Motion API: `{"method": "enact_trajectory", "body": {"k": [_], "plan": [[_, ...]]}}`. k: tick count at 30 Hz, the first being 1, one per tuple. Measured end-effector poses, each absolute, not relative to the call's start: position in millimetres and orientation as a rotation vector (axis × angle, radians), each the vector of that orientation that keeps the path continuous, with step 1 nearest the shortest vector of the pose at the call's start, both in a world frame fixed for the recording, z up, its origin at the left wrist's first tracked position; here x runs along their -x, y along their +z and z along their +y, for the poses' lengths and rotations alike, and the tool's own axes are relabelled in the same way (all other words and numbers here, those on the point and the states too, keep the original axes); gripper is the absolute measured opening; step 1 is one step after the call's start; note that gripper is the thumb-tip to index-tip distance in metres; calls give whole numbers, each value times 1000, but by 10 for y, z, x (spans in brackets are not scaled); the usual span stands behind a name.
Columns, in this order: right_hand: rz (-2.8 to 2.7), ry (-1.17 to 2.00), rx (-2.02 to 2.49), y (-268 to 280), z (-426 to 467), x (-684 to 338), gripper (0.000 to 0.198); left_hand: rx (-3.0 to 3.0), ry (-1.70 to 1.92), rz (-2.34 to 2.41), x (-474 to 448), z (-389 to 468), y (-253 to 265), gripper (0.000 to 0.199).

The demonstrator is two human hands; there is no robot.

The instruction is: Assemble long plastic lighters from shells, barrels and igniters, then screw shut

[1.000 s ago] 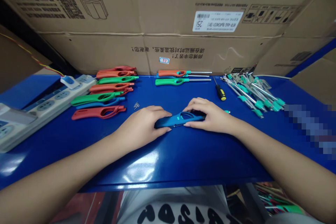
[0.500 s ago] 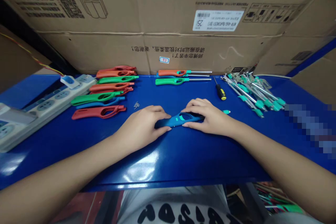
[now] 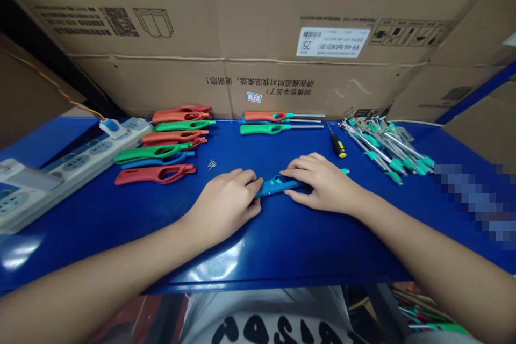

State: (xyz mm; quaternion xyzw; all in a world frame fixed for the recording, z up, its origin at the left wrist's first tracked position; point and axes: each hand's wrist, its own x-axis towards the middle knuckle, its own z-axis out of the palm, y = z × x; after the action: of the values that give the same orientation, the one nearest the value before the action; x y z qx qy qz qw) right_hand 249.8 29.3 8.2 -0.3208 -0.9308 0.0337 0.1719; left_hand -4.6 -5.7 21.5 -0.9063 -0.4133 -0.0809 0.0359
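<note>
Between my two hands lies a blue lighter casing point(image 3: 275, 186) with a teal part showing in its trigger opening. My left hand point(image 3: 229, 201) is closed around its left end, thumb below and fingers above. My right hand point(image 3: 322, 183) grips the trigger end, covering much of it; a teal tip pokes out past the knuckles. Just beyond my left hand is a small pile of screws point(image 3: 212, 164). A black-and-yellow screwdriver point(image 3: 337, 144) lies behind my right hand.
Red, green and blue lighter casings point(image 3: 161, 173) are stacked at left beside a white power strip point(image 3: 86, 164). Several lighters with metal tubes point(image 3: 266, 129) lie at the back. Metal rods with teal parts point(image 3: 387, 145) are heaped at right. A cardboard box point(image 3: 258, 37) walls the blue table point(image 3: 282, 247).
My left hand has slid a little along the casing toward its middle, covering more of its left end. Both hands still hold the casing. The camera view has tilted up slightly.
</note>
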Motion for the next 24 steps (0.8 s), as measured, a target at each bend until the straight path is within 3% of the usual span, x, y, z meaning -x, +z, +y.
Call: {"method": "enact_trajectory", "body": {"k": [10, 24], "plan": [[-2553, -28, 782, 96, 320, -2545, 22, 2917, -528, -1224, 122, 80, 187, 27], [-2504, 10, 916, 146, 408, -2645, 15, 2849, -585, -1217, 199, 189, 190, 27]]}}
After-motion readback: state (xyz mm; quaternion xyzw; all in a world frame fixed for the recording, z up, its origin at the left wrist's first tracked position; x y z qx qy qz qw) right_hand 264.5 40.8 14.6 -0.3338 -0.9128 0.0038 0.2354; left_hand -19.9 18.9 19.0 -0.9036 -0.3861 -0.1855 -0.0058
